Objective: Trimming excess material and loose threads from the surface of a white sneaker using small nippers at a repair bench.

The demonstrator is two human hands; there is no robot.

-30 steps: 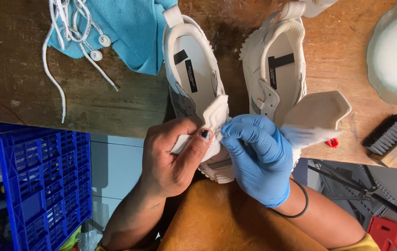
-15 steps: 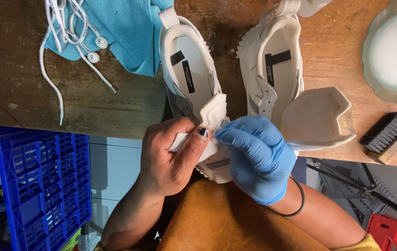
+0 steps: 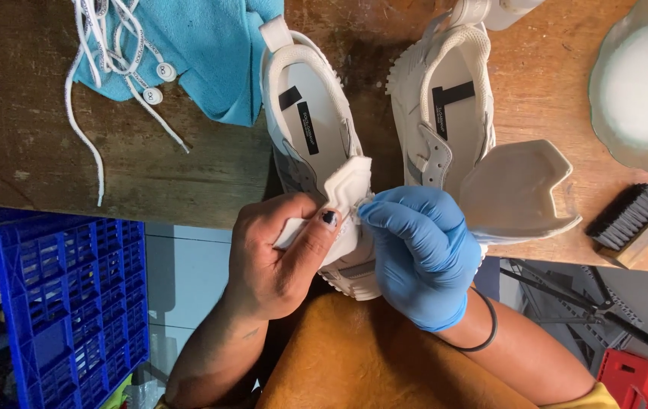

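Two white chunky leather sneakers: the left-hand sneaker (image 3: 316,144) and the right-hand sneaker (image 3: 445,113), both lying on the worn wooden surface (image 3: 112,167). Two hands: one bare left hand (image 3: 278,257) and one right hand (image 3: 419,254) in one blue rubber glove. One turquoise cloth (image 3: 210,45). One bundle of white shoelaces (image 3: 112,45), too tangled to count the single laces. One beige moulded tongue piece (image 3: 517,189). One black-bristled wooden brush (image 3: 631,220). One clear glass bowl of white liquid (image 3: 642,83). One blue plastic crate (image 3: 66,303). One black band (image 3: 487,329) on the right wrist. One red plastic object (image 3: 631,379), kind unclear.
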